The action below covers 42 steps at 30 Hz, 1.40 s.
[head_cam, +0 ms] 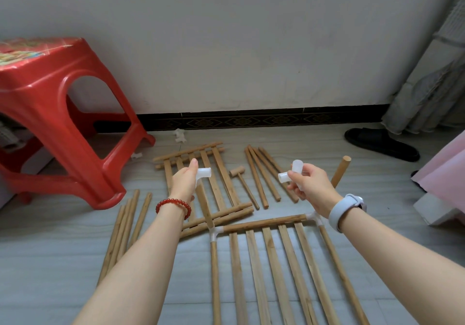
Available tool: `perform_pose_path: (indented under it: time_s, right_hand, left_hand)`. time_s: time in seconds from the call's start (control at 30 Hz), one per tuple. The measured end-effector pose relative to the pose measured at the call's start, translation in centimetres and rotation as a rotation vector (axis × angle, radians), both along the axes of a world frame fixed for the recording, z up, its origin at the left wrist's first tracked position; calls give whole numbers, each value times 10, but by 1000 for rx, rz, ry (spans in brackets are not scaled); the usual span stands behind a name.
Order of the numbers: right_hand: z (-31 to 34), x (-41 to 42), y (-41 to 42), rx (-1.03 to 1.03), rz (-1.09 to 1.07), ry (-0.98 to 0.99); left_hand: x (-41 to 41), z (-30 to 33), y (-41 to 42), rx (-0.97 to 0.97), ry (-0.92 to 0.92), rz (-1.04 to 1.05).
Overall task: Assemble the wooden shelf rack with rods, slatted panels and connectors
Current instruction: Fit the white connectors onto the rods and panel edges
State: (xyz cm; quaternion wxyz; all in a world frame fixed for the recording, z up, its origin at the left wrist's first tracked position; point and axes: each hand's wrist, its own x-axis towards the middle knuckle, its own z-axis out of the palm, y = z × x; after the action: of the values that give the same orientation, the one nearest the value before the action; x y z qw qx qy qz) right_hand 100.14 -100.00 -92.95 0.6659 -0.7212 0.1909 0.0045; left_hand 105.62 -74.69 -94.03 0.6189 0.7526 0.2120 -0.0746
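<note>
Connectors were going on: my left hand (183, 178) gripped one (203, 173) atop a rod (204, 205); my right hand (310, 185) pinched another (289, 172), needing seating on the three-o'clock post (340, 172).

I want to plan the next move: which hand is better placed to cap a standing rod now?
Probably the left hand: its translucent white plastic connector already sits atop the upright wooden rod. The right hand holds its connector away from the other rod.
</note>
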Motion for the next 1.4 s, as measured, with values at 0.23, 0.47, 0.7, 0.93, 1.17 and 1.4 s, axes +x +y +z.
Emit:
perform_pose_path:
  time_s: [0.23,0.47,0.7,0.93,1.17,1.4]
  right_hand:
    - [12,4,-66,-477,-253,-177]
    - [13,9,-112,-660,-362,-115]
    - [22,15,-113,-1005,-43,-92]
    - [23,15,-112,-1018,-117,-61]
    - [19,14,-104,-1143,-11,20]
    - [16,1,-107,-1248,-6,195]
  left_hand:
    - [10,-1,-19,572,-287,-81]
    - [-3,-19,-25,841,-512,-57]
    - [4,-25,-16,849,-563,-159]
    - [6,-22,-9,892,-575,-266]
    - [14,-16,-9,931,-517,-366]
    - [16,-14,-1,923,-588,-465]
